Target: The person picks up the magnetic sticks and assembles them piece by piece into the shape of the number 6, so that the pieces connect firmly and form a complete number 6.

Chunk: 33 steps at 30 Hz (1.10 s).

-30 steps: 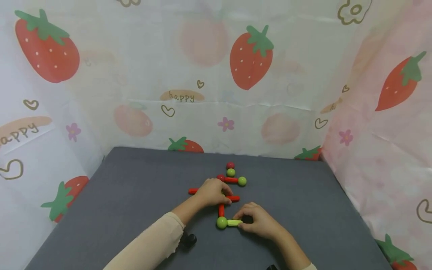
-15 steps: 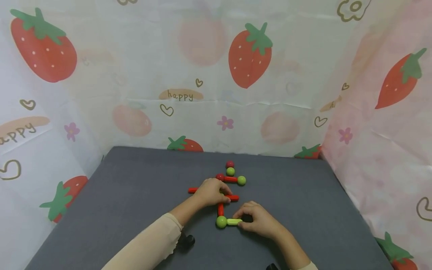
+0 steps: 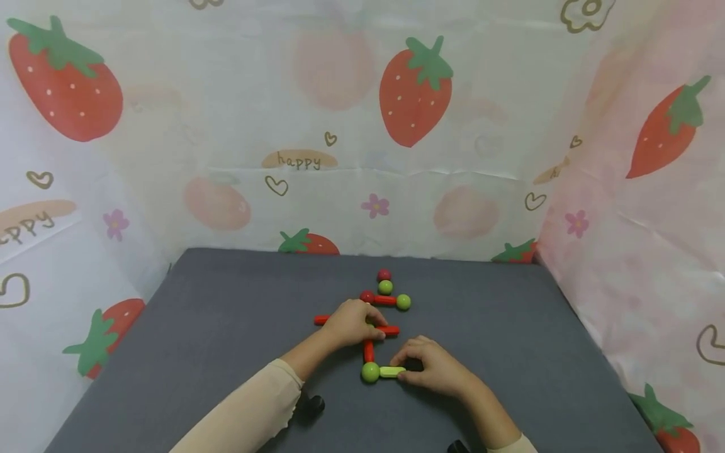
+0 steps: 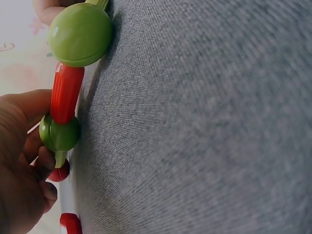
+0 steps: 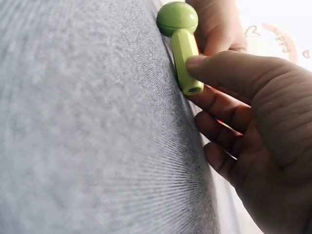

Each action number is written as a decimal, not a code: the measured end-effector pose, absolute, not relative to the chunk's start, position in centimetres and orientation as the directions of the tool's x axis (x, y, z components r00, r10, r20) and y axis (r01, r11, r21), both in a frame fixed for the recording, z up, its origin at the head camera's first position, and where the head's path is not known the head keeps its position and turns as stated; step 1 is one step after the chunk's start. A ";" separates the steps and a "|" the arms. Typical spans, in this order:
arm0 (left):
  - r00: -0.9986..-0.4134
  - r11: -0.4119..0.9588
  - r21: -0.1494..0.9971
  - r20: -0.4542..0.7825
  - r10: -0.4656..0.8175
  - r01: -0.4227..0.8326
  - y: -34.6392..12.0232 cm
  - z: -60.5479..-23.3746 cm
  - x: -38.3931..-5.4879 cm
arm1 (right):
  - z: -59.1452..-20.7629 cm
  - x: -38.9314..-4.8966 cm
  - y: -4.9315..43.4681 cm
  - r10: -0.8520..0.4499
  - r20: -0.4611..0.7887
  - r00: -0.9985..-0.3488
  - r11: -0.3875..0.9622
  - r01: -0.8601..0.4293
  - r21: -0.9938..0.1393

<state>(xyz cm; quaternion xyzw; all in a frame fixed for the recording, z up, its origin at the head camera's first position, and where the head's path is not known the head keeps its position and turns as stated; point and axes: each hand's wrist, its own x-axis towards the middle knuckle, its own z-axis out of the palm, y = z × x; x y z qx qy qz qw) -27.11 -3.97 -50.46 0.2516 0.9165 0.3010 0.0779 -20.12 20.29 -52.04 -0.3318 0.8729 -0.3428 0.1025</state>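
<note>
My left hand [image 3: 350,322] grips a green ball [image 4: 61,134] in the middle of a figure of balls and rods lying on the grey table. From that ball a red rod [image 3: 369,351] runs toward me to a larger-looking green ball [image 3: 370,372]. A yellow-green rod [image 3: 391,372] meets this near ball on its right. Thumb and fingers of my right hand [image 3: 436,368] pinch the rod's free end. Another red rod [image 3: 389,330] sticks out right of my left hand, and one more red rod [image 3: 321,320] on its left. My left hand partly covers the joints.
Beyond my left hand, a red ball [image 3: 367,296], a red rod [image 3: 386,301] and a green ball [image 3: 403,302] form a row. Behind them lie another green ball [image 3: 386,287] and a red ball [image 3: 384,275]. A strawberry-print cloth [image 3: 340,126] surrounds the grey table [image 3: 226,296].
The head view shifts slightly. Both hands keep their grips, and the balls and rods stay in the same arrangement.
</note>
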 end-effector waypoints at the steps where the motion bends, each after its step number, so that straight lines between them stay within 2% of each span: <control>1: -0.861 0.693 0.589 0.008 0.509 0.416 -4.0 -50.4 -27.1 | -51.9 -20.1 20.3 -0.653 0.045 -0.756 0.543 -0.509 -0.668; 8: -0.858 0.684 0.595 0.019 0.514 0.423 -4.1 -50.2 -27.0 | -49.9 -20.8 20.4 -0.664 0.006 -0.747 0.535 -0.481 -0.695; 13: -0.851 0.665 0.611 0.027 0.524 0.429 -4.4 -50.5 -26.9 | -47.2 -22.4 20.4 -0.616 0.010 -0.787 0.551 -0.441 -0.709; 20: -0.860 0.657 0.636 0.018 0.511 0.404 -4.6 -50.8 -26.9 | -44.4 -26.0 20.1 -0.557 0.083 -0.827 0.579 -0.458 -0.675; 25: -0.863 0.647 0.652 0.023 0.505 0.396 -4.6 -51.3 -27.0 | -43.6 -28.6 19.9 -0.481 0.103 -0.871 0.605 -0.415 -0.680; 33: -0.863 0.649 0.646 0.029 0.505 0.402 -4.6 -51.1 -27.0 | -44.1 -31.3 18.9 -0.431 0.110 -0.896 0.624 -0.383 -0.681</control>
